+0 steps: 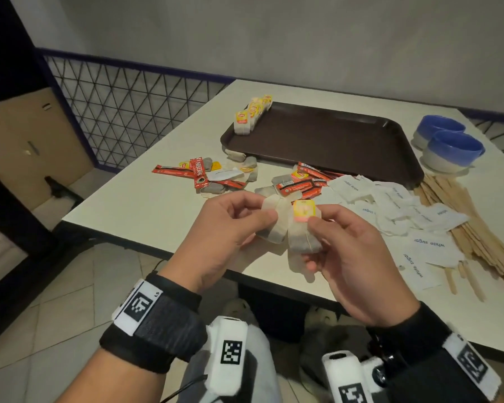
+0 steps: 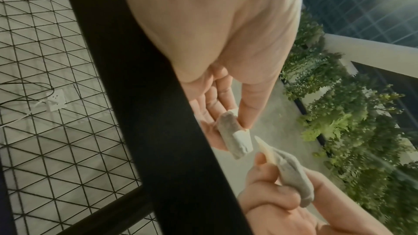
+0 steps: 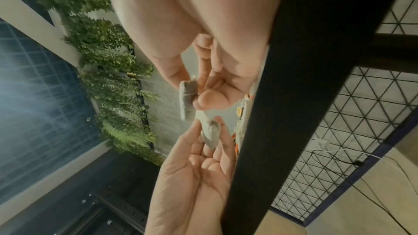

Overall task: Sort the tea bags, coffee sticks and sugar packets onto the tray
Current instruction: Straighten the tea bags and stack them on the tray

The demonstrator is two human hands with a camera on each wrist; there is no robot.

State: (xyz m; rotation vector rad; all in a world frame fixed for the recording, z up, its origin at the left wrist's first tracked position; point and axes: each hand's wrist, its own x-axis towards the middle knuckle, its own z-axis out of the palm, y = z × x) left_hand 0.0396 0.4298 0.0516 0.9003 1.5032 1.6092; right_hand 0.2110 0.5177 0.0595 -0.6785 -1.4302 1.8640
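Both hands hover above the near edge of the table (image 1: 146, 205), each pinching a tea bag: the left hand (image 1: 230, 228) holds a plain tea bag (image 1: 274, 221), the right hand (image 1: 346, 251) a tagged tea bag (image 1: 303, 228). They look feather-light and limp, likely tearable, best held by the paper edge; the tray (image 1: 332, 135) lies beyond

grey wall (image 1: 274, 30), mesh railing (image 1: 122, 106), tiled floor (image 1: 56, 315).

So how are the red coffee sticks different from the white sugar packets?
The coffee sticks are red, long and narrow; the sugar packets are white, wider and printed "white sugar". Coffee sticks lie in two heaps, sugar packets in one beside the wooden stirrers. Both lie on the table, off the tray.
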